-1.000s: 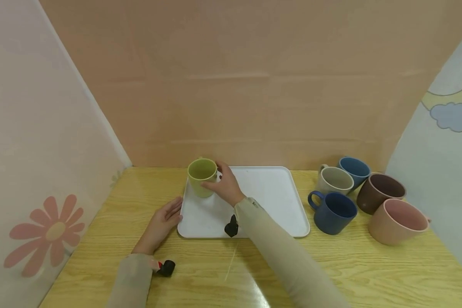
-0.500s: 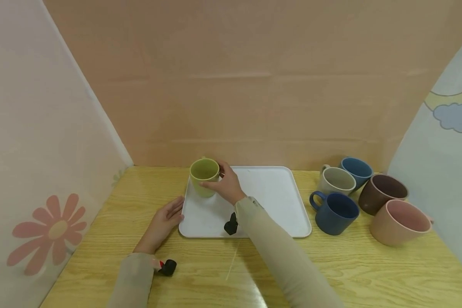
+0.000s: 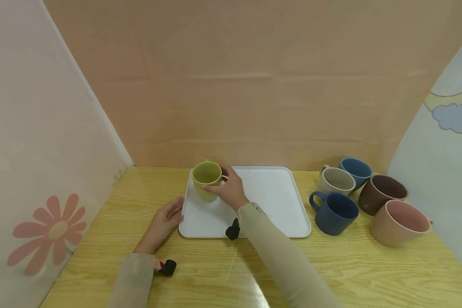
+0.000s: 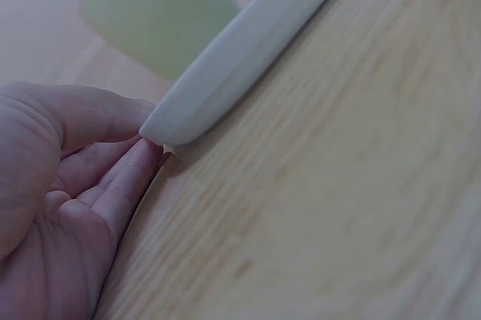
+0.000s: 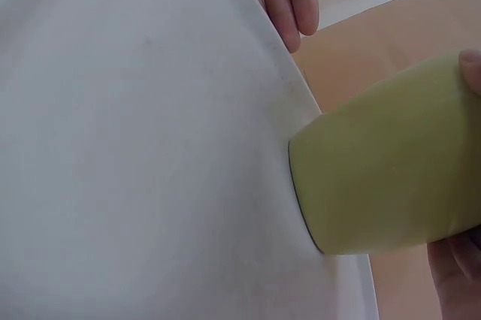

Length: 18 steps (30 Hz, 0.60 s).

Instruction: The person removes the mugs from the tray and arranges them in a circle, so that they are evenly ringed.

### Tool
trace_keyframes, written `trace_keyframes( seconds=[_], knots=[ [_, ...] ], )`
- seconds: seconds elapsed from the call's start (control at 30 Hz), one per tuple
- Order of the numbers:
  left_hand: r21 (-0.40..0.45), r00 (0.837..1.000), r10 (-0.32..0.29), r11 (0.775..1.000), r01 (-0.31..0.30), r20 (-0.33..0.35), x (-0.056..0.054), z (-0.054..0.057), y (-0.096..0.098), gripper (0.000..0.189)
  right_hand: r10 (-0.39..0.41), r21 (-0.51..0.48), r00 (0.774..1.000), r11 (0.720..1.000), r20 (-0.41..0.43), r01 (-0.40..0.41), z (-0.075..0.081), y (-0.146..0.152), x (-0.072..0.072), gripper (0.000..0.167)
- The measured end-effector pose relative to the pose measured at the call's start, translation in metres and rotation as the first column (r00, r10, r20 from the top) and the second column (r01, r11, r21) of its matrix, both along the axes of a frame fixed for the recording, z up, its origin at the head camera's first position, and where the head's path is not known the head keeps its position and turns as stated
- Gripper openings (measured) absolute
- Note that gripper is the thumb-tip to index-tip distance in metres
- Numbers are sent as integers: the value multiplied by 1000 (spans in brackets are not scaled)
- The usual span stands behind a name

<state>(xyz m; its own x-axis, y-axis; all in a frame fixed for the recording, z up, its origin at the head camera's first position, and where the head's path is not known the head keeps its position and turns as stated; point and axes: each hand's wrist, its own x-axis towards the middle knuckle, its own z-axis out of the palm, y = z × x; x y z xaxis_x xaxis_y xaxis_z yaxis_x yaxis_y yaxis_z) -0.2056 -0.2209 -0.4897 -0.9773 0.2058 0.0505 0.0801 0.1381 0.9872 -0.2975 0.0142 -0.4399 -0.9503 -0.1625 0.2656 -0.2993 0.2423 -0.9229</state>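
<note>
A yellow-green mug [image 3: 201, 188] stands upright over the left part of a white tray [image 3: 275, 205], its handle at the back. My right hand [image 3: 232, 188] grips the mug from the right, thumb at the front and fingers behind. In the right wrist view the base of the mug [image 5: 383, 170] meets the tray's surface. At the tray's left edge is my left hand [image 3: 162, 222]. The left wrist view shows its thumb [image 4: 98, 113] on the tray's rim [image 4: 218, 72] and its fingertips just below, pinching the edge.
Right of the tray, several mugs stand close together: a beige mug [image 3: 323, 185], a dark blue mug [image 3: 329, 220], a lighter blue mug [image 3: 358, 182], a brown mug [image 3: 369, 199] and a pink mug [image 3: 389, 229]. A tan wall [image 3: 254, 107] rises behind the wooden table [image 3: 200, 273].
My right hand and the yellow-green mug have shifted slightly to the right and toward me over the tray. The left hand stays at the tray's edge.
</note>
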Motion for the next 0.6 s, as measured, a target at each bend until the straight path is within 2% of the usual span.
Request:
trace_keyframes(
  seconds=[0.37, 0.6],
  knots=[
    [3, 1000, 9, 1000, -9, 15, 1, 2, 1, 62, -14, -49, 997, 999, 70, 17, 0, 22, 16, 77],
    [-17, 1000, 14, 1000, -13, 24, 2, 4, 0, 61, -13, -48, 999, 999, 46, 15, 3, 37, 28, 77]
  ],
)
